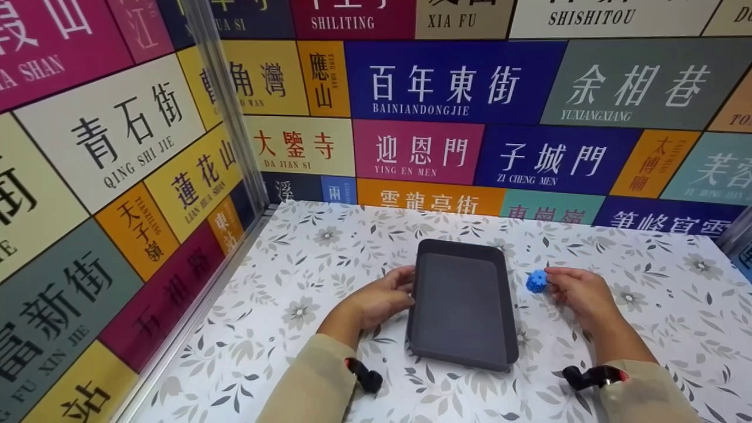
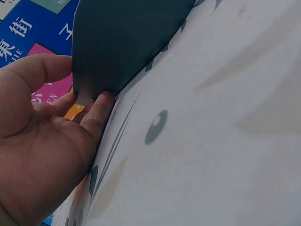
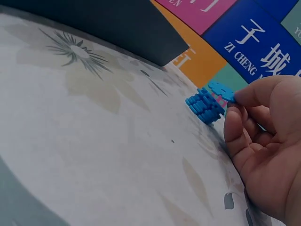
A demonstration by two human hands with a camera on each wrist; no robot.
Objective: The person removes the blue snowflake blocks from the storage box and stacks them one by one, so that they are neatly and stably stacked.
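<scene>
A dark grey rectangular tray (image 1: 464,299) lies on the table. My left hand (image 1: 379,299) is at its left side, fingertips touching the outer wall; the left wrist view shows thumb and fingers (image 2: 99,110) against that wall (image 2: 127,37). Right of the tray, my right hand (image 1: 587,296) pinches a thin blue notched disc (image 3: 220,91) by its edge between thumb and finger. Just beside that disc is a small stack of similar blue discs (image 3: 205,107), which the head view shows as one blue cluster (image 1: 536,281). Whether the held disc touches the stack, I cannot tell.
The table (image 1: 282,364) has a white cover with grey leaves and flowers. Its far edge meets a wall (image 1: 452,82) of coloured panels with Chinese characters, and another such wall (image 1: 111,176) stands on the left. A metal-edged corner post (image 1: 232,106) joins them.
</scene>
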